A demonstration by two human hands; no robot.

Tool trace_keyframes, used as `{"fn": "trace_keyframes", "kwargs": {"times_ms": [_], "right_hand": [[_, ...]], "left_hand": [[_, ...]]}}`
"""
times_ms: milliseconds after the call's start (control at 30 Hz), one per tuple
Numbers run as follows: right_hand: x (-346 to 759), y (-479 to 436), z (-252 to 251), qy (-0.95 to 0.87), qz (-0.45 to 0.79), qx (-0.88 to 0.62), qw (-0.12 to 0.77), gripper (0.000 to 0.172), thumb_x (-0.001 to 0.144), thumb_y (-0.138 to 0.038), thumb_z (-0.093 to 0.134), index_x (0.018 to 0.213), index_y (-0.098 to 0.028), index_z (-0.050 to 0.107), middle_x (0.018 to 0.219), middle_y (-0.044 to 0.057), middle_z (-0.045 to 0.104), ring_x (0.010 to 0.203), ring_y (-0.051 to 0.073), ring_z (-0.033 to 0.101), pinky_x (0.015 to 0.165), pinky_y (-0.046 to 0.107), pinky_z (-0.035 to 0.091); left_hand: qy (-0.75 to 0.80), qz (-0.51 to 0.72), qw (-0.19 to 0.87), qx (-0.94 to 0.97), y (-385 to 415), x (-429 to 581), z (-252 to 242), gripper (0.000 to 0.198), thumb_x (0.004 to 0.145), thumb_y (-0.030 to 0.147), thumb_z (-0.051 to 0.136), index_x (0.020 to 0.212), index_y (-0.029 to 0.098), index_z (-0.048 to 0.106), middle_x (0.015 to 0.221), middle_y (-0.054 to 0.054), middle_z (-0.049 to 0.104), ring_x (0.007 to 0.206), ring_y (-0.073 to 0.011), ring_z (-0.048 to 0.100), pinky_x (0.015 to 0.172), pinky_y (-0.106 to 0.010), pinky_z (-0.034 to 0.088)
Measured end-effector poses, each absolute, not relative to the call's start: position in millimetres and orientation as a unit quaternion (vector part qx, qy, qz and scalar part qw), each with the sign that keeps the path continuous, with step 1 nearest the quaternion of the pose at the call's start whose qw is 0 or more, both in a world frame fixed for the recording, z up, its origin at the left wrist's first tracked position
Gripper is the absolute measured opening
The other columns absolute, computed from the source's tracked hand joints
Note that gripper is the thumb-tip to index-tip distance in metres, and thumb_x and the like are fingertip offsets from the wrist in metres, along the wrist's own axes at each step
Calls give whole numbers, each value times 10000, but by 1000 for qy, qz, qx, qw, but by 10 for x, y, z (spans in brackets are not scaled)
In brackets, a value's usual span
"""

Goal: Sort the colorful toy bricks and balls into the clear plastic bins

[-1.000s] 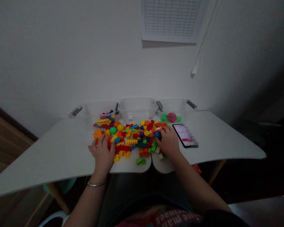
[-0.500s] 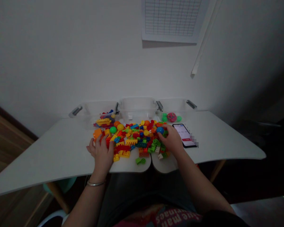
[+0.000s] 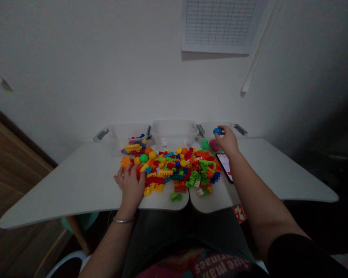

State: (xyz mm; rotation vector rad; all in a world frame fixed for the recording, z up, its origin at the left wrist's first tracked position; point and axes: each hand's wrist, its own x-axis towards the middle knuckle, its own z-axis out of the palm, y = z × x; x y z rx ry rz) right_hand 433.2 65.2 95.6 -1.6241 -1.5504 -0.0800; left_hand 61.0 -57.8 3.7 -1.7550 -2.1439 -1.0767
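A heap of coloured plastic bricks and balls [image 3: 174,170] covers the middle of the white table [image 3: 75,181]. My right hand [image 3: 227,141] is stretched out over the right clear bin [image 3: 211,131], its fingers pinched on a blue ball [image 3: 217,131]. That bin holds a pink toy [image 3: 213,144] and a green ball [image 3: 204,144]. My left hand [image 3: 132,185] lies flat on the table at the heap's left edge, fingers spread and touching red and yellow bricks.
Three clear bins with grey latches line the wall: the left bin [image 3: 124,137] holds several bricks, the middle bin [image 3: 172,133] looks bare. A lit phone [image 3: 224,166] lies under my right forearm. A green piece [image 3: 175,196] sits near the table's front notch.
My right hand lifted the blue ball out of the heap and carried it up and right, over the right bin. My left hand stayed at the heap's left edge.
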Motion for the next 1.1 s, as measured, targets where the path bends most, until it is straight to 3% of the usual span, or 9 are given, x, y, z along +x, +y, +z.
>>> {"fn": "trace_keyframes", "kwargs": {"times_ms": [133,267,500,633,800,900,1100], "right_hand": [[4242,690,888,-635,-79,-716,279,470,857,-341,506,1294,-174,556,1098,143,704,977,286,643,855,384,455],[4170,684,798,-658,-126,-709,220,398,903,-336,415,1118,-139,685,1056,165,713,1021,291,620,941,407,392],[4215,732,656,-672,-121,-681,266,392,904,-366,439,1140,-156,671,1150,136,680,1141,289,551,1100,480,240],[4247,675,792,-666,-72,-667,326,408,867,-322,480,1192,-126,630,1160,143,673,1132,283,557,1068,445,307],[4075,451,968,-659,-66,-611,434,330,868,-292,461,1091,-159,664,1115,121,692,1072,275,581,992,408,397],[3846,312,940,-694,-26,-581,425,311,878,-298,458,1065,-175,674,1082,100,701,1008,250,607,939,381,442],[3394,147,765,-779,-32,-545,307,351,884,-283,502,1183,-190,661,1210,81,668,1143,248,558,1030,390,390]], "left_hand": [[-718,-361,83,-589,-570,608,23,458,910,403,397,1233,155,607,1373,-153,507,1356,-355,261,1123,-612,143],[-718,-360,86,-590,-565,603,15,438,906,396,417,1224,172,618,1364,-149,516,1354,-354,272,1120,-610,149],[-712,-360,85,-597,-555,582,-17,443,918,404,397,1222,171,620,1360,-145,514,1364,-348,262,1127,-599,154],[-693,-366,103,-613,-534,553,-28,427,911,400,407,1171,159,646,1370,-162,498,1353,-318,293,1141,-534,196],[-675,-384,115,-619,-527,548,5,407,893,368,430,1144,128,643,1319,-182,523,1330,-296,343,1158,-471,209],[-669,-385,109,-626,-526,544,11,380,890,344,442,1148,143,633,1300,-171,549,1317,-290,374,1154,-483,217],[-650,-377,118,-649,-505,508,-45,391,898,350,449,1189,158,627,1370,-162,531,1336,-282,382,1140,-492,247]]}}
